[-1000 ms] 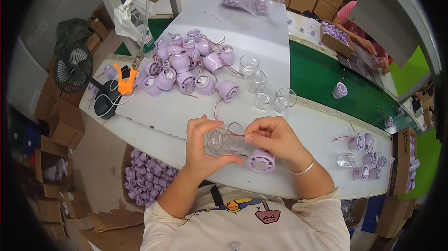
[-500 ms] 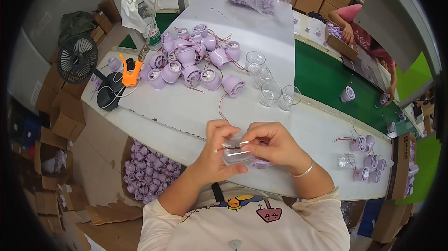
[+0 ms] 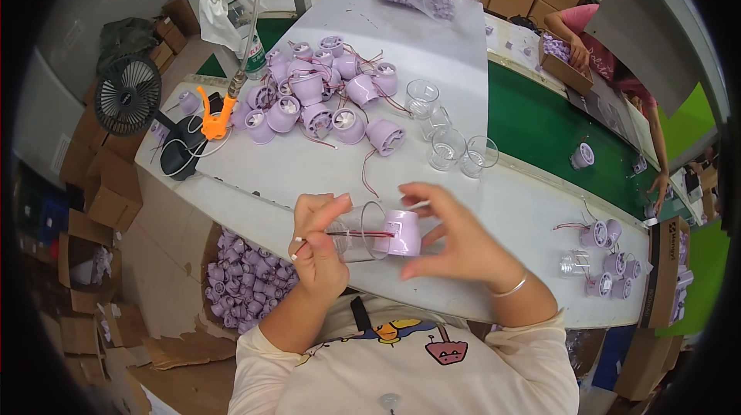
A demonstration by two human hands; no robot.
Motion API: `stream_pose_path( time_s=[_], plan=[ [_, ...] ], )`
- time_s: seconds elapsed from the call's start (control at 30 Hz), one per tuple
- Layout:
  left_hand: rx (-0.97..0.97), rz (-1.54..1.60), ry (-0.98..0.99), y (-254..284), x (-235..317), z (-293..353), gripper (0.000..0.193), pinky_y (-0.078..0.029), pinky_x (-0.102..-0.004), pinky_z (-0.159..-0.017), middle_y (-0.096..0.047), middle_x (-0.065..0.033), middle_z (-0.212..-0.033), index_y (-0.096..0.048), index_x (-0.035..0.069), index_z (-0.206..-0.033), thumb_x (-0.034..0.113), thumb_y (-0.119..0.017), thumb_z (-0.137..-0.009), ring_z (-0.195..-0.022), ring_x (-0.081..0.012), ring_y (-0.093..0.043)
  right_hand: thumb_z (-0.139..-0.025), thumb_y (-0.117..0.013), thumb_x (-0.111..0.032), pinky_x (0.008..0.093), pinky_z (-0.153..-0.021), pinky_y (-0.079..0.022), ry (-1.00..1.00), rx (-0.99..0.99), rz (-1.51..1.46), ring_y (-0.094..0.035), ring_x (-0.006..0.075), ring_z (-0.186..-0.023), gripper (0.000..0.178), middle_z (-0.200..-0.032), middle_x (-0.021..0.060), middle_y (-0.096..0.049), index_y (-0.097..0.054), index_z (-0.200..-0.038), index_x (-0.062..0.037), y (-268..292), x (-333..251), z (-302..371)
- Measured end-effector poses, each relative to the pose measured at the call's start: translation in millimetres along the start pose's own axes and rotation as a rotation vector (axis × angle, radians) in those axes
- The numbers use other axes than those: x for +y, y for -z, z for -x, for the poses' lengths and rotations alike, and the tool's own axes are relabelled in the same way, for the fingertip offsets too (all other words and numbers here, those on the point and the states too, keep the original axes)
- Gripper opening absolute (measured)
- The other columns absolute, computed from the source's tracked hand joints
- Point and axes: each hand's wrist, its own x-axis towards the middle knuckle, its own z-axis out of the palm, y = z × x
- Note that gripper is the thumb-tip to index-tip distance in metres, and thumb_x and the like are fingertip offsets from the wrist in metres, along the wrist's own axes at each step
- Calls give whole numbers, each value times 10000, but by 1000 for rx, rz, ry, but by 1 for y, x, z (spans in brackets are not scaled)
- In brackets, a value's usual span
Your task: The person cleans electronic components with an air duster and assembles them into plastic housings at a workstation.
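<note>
My left hand (image 3: 318, 249) is closed around a clear plastic cup (image 3: 355, 245) lying on its side, its mouth toward the right. Red and black wires (image 3: 363, 234) run along the cup to my left fingers, ending in small white connectors. At the cup's mouth sits a light purple rounded housing (image 3: 404, 234), which the wires come from. My right hand (image 3: 467, 241) is spread around the housing's right side, fingers apart, with a gap showing between palm and housing. Ahead lie a heap of similar purple housings (image 3: 307, 89) and several clear cups (image 3: 446, 149).
An orange-handled tool (image 3: 217, 118) hangs at the left near a black fan (image 3: 128, 97). A box of purple parts (image 3: 251, 284) stands below the table edge. More housings (image 3: 594, 234) stand at the right. Beyond the green conveyor belt (image 3: 532, 126), a person in pink reaches over a carton (image 3: 567, 75).
The cup has turned sideways and moved left in my left hand, the purple housing now showing at its mouth. My right hand has opened and moved right, away from the wires.
</note>
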Motion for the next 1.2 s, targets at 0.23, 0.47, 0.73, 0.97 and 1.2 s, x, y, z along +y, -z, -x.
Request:
stream_pose_path(
  time_s=[0.23,0.47,0.73,0.97,1.2],
  plan=[
    [-9,25,-45,6,-7,2,601,-470,-348,-796,-604,-125,-996,-536,22,-1290,502,-306,-1009,-892,-199,-527,-662,-828,-122,278,-802,-481,145,141,-273,-577,177,-976,678,-1097,81,-512,-429,-1204,-39,-15,16,-7],
    [-96,98,-30,-7,-7,15,1172,-423,-301,-764,-605,-104,-914,-364,-75,-1363,896,-233,-720,-798,-156,-531,-737,-724,-181,370,-1064,-313,248,-234,-424,-421,240,-1231,736,-1304,134,-422,-337,-1342,-21,-25,25,-12],
    [-126,333,179,-25,7,17,1157,-451,-292,-782,-538,-77,-992,-359,-47,-1301,908,-388,-648,-864,-139,-529,-920,-538,-259,417,-1067,-322,569,34,-109,-397,351,-1292,624,-1408,215,-387,-313,-1411,54,-39,27,-12],
    [-63,358,179,-40,7,25,1030,-419,-299,-758,-546,-91,-929,-366,-18,-1215,883,-296,-720,-812,-140,-501,-1003,-347,-326,413,-1079,-305,621,206,-126,-385,368,-1307,581,-1422,254,-374,-314,-1417,81,-59,29,-8],
    [-157,179,-105,-34,-9,28,677,-394,-325,-764,-476,-126,-967,-366,-17,-1119,611,-485,-898,-842,-161,-440,-1019,-337,-275,390,-1058,-330,477,157,-205,-433,361,-1267,530,-1397,259,-398,-319,-1418,74,-57,26,-5]
  ],
)
